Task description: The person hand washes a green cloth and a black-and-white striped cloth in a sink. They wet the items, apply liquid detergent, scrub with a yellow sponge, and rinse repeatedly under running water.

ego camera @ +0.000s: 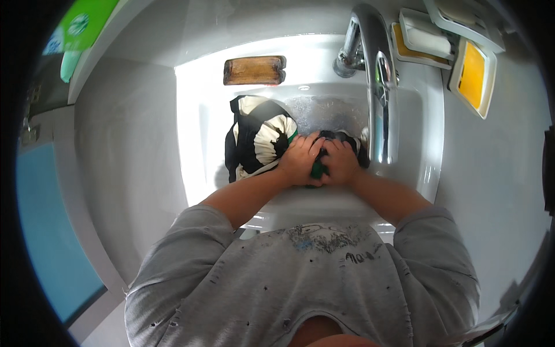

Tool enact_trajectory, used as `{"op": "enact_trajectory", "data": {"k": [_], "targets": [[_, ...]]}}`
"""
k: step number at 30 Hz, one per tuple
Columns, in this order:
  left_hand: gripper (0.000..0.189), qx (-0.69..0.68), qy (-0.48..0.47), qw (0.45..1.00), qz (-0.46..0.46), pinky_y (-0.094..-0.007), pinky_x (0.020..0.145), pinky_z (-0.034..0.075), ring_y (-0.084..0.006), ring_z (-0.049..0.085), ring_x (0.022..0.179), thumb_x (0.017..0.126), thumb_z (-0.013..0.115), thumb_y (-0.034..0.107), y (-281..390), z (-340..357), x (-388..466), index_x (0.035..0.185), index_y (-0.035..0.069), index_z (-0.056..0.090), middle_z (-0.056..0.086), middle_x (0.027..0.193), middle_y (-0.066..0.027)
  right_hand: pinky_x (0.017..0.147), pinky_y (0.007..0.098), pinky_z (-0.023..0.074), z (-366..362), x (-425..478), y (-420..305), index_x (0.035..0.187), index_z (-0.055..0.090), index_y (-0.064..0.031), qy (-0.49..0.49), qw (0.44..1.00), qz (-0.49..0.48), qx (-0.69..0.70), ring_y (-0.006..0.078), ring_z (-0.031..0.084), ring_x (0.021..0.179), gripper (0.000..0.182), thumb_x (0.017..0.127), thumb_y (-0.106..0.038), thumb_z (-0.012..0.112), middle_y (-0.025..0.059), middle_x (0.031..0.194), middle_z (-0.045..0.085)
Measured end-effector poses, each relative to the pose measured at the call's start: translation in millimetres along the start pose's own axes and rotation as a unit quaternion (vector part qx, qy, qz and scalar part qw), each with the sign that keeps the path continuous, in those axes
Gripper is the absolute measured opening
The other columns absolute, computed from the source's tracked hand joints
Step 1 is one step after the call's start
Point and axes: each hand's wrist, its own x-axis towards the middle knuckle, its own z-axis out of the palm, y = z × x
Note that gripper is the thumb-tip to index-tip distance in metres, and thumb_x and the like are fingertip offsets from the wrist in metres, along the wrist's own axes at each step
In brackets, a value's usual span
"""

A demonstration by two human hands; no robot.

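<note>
A bunched cloth garment with black and cream stripes and some green (264,134) lies in the white sink (204,143). My left hand (301,158) grips a dark and green part of it near the sink's front wall. Right beside it, my right hand (340,160) is closed on the same bunched cloth, with the fingers of both hands almost touching. Part of the fabric is hidden under my hands. Behind them, shallow water with bubbles (323,110) shows in the basin.
A chrome faucet (379,86) arches over the basin's right side. On the back ledge lies a brown wooden block (255,70), perhaps a brush. Soap dishes hold a white bar (429,41) and yellow pads (472,76) at the upper right. A green package (86,24) sits at the upper left.
</note>
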Motion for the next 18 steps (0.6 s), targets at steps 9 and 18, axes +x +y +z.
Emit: {"op": "enact_trajectory", "data": {"k": [9,18], "targets": [[0.068,-0.23,-0.039,0.944,-0.233,-0.0432,0.087,0.043,-0.0386,0.054,0.102,0.07,0.06,0.05,-83.6,69.9,73.5,0.118,0.003,0.052,0.054,0.113,-0.0236,0.079,0.0479,0.0477,71.6,35.8,84.6,0.089,0.066,-0.0018,0.097,0.948,0.302,-0.022,0.0369,0.06,0.091,0.037,0.084,-0.033,0.047,0.0205,0.091,0.064],[0.088,-0.433,-0.164,0.766,-0.446,-0.0449,0.095,0.036,-0.0249,0.044,0.121,0.075,0.053,0.068,-17.7,-72.3,73.2,0.137,0.006,0.039,0.044,0.136,-0.0141,0.089,0.0465,0.0431,-9.5,37.3,137.1,0.099,0.064,0.0057,0.096,0.797,0.556,0.214,0.0444,0.056,0.101,0.052,0.085,-0.04,0.044,0.0268,0.108,0.06]]}}
